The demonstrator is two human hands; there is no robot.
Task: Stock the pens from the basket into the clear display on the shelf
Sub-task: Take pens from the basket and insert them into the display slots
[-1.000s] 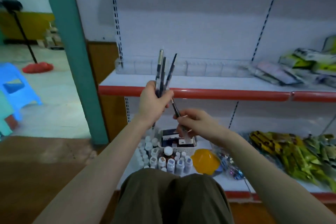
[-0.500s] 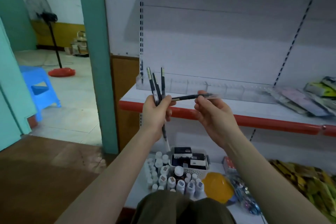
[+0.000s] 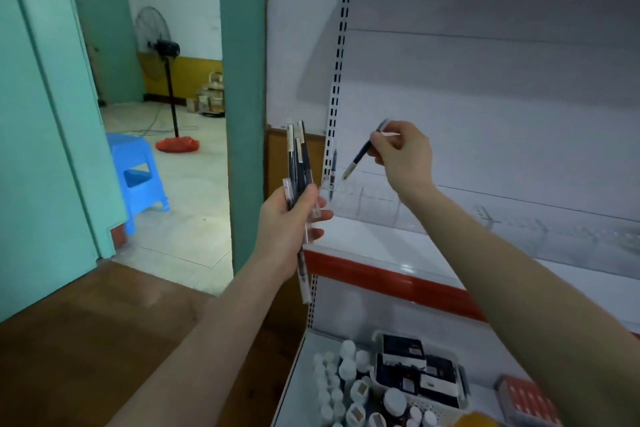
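Your right hand (image 3: 403,151) pinched one light, stiff, probably slick pen (image 3: 360,158) near its top end, while your left hand (image 3: 289,218) clutched the spare pens (image 3: 298,163) mid-barrel.

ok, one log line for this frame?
left hand: grips pen bundle | right hand: pinches one pen, tip down toward display | one pen already in display's left end | phase: inserting

We see a bundle of dark pens (image 3: 297,163) upright in our left hand (image 3: 284,229), one dark pen (image 3: 360,156) tilted tip-down over the clear display (image 3: 381,199), one pen (image 3: 333,170) standing inside, white basket (image 3: 420,374) below.
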